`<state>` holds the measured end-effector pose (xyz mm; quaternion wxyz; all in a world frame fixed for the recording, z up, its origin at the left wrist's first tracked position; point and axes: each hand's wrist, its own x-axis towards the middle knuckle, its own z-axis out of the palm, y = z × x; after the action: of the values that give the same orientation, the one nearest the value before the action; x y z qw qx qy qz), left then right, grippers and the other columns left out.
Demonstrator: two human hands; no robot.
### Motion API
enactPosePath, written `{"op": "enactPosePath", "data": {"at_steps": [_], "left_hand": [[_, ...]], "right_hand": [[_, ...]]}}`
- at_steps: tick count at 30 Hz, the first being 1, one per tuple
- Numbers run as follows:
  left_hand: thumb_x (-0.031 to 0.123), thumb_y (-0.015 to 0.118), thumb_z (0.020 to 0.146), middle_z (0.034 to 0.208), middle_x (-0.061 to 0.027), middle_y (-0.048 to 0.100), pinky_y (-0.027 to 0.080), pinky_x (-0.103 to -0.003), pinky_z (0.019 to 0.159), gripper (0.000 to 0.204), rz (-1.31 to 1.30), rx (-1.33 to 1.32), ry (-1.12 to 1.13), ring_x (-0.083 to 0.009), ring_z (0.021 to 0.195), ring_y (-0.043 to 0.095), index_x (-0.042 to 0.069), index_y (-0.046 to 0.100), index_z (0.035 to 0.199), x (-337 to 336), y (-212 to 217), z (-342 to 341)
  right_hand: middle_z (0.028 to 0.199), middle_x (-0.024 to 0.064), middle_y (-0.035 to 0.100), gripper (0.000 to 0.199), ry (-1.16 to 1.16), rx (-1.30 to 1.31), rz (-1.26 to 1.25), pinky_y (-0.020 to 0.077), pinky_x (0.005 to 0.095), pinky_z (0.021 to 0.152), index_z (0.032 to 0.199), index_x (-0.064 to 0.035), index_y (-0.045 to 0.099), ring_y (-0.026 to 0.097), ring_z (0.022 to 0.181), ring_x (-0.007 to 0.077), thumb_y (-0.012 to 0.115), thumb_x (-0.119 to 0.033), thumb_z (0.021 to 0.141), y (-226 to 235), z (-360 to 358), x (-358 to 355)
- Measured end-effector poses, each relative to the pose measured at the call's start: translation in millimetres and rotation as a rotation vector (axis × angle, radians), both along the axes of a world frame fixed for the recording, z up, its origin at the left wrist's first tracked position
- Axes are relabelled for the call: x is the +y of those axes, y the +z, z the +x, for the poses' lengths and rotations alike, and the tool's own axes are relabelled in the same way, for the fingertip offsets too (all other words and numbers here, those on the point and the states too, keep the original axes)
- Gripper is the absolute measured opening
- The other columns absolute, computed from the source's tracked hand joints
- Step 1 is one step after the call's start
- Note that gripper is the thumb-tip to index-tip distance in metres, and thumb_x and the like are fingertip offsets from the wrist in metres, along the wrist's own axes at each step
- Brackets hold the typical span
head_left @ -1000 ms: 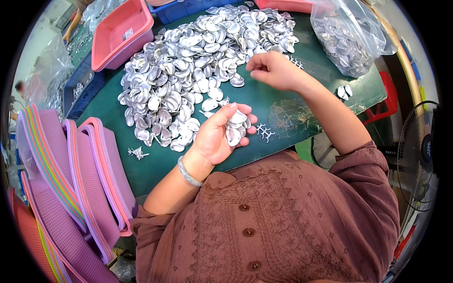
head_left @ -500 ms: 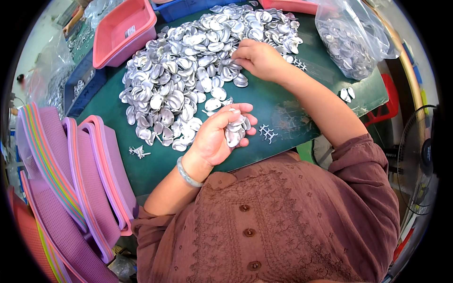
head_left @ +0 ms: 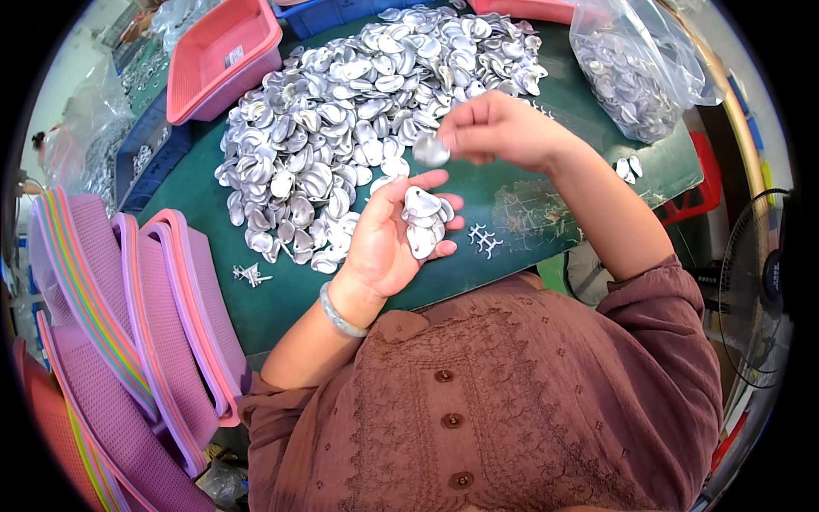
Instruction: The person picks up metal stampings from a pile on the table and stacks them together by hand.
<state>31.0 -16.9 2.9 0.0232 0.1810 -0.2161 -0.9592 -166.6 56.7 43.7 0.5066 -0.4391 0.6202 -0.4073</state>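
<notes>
l hand (head_left: pixel 386 245): fingers apart, cupping silvery pcs (head_left: pixel 424 224) | r hand (head_left: pixel 505 132): fingertips pinching blurry pc (head_left: pixel 431 152)

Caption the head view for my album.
Left hand cradles silvery pieces; right hand pinches a single piece near the heap.

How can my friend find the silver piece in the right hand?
Look for the green table with the big silver pile on it. At the pile's near right edge is the right hand, which pinches the silver piece. Unlike the pile, or the small stack in the left hand, this piece is held by itself and looks blurry.
</notes>
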Motion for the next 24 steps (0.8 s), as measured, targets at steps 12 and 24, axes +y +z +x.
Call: {"op": "enactPosePath", "data": {"at_steps": [12,24], "left_hand": [[0.018,0.048,0.082,0.096,-0.0156,0.057,0.05,-0.033,0.058,0.022,-0.044,-0.048,-0.04,-0.0258,0.081,0.058,0.004,0.052,0.098,4.2,-5.5,1.4],[0.027,0.046,0.085,0.098,-0.0161,0.057,0.05,-0.033,0.058,0.033,-0.026,-0.029,-0.047,-0.0261,0.082,0.058,0.003,0.049,0.107,2.6,-6.4,2.0]], "right_hand": [[0.07,0.0097,0.058,0.019,-0.069,0.921,-0.386,0.0437,0.0285,0.057,0.085,0.0008,0.059,0.054,0.06,0.0179,0.061,-0.014,0.074,-49.2,-13.8,-22.9],[0.063,-0.0002,0.054,0.013,-0.271,-0.097,0.058,0.0339,0.0179,0.043,0.083,-0.0013,0.059,0.045,0.05,0.0051,0.056,-0.014,0.08,-26.2,-25.0,-9.7]]}}
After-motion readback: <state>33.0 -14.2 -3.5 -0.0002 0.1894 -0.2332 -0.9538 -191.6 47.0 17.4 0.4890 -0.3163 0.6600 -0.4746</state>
